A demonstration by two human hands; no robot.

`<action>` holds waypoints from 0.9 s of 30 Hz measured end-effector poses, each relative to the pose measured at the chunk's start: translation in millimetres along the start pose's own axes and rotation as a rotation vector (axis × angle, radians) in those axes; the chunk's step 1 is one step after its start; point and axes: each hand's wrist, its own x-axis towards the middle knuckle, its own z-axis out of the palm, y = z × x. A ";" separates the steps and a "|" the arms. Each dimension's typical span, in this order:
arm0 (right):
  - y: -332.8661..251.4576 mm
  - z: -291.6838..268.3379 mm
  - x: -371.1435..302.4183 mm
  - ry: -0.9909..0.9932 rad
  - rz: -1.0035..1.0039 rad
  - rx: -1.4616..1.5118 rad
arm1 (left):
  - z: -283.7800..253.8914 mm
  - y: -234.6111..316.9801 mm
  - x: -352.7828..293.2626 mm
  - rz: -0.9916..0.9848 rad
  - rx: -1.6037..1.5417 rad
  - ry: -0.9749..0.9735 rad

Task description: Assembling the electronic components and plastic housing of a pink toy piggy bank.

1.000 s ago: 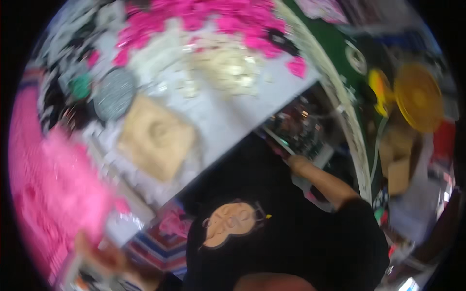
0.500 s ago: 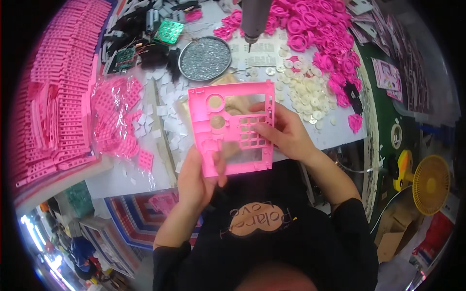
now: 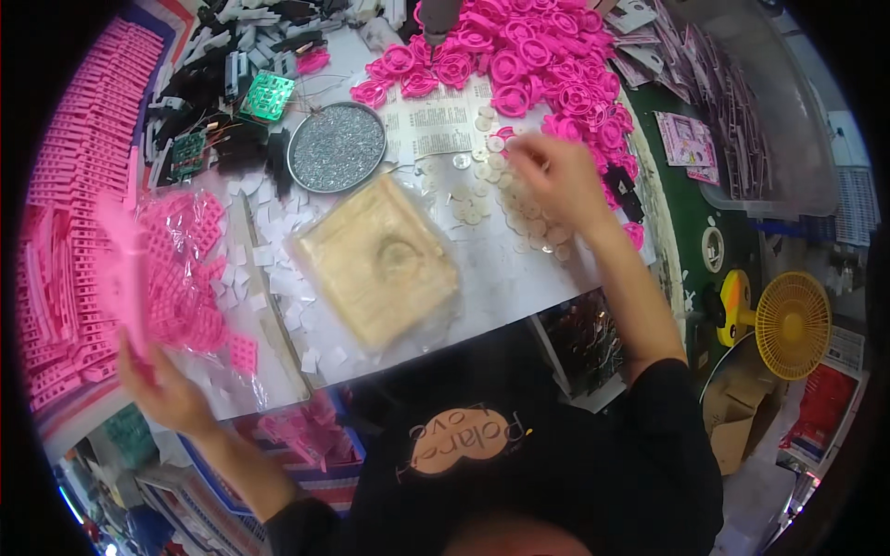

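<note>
My left hand (image 3: 171,394) grips the lower end of a pink plastic panel (image 3: 125,278), seen nearly edge-on and smeared by motion beside the stacked pink panels at the left. Over on the right, my right hand (image 3: 561,181) hovers at the heap of white plastic discs (image 3: 528,222), close to the pink rings (image 3: 556,56). Its thumb and fingers are drawn together; whatever is between them cannot be made out. A cream cloth-like pad in clear plastic (image 3: 371,264) lies on the table between my hands.
A round tray of small metal screws (image 3: 336,146) stands behind the pad. Pink keypad pieces in a clear bag (image 3: 181,278) lie left, with white paper bits nearby. A green circuit board (image 3: 267,95) and a screwdriver (image 3: 438,18) are at the back. A yellow fan (image 3: 788,324) stands right.
The pink panel has gone from the middle to the far left in my left hand. My right hand has let go of it and moved to the discs. The view has shifted.
</note>
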 end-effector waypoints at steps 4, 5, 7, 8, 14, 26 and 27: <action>29.6 3.1 71.8 -0.015 -0.099 -0.429 | -31.1 -75.6 50.6 0.003 0.530 -0.148; 22.9 10.9 83.5 -0.078 -0.079 -0.586 | -32.4 -109.6 55.3 0.044 0.583 -0.199; 27.8 22.1 98.5 -0.178 -0.024 -0.788 | -17.8 -151.0 65.3 0.127 0.678 -0.309; 35.0 22.1 106.4 -0.192 -0.010 -0.790 | -11.9 -151.2 62.7 0.100 0.788 -0.327; -0.6 8.5 83.3 -0.164 -0.140 -0.139 | -11.0 -41.8 46.1 0.223 0.368 -0.200; -94.5 41.3 -43.6 -0.289 -0.208 0.459 | 95.4 157.4 -71.8 -0.909 -1.234 -1.049; -97.2 43.1 -44.1 -0.253 -0.176 0.433 | 91.2 161.1 -72.5 -0.895 -1.179 -1.059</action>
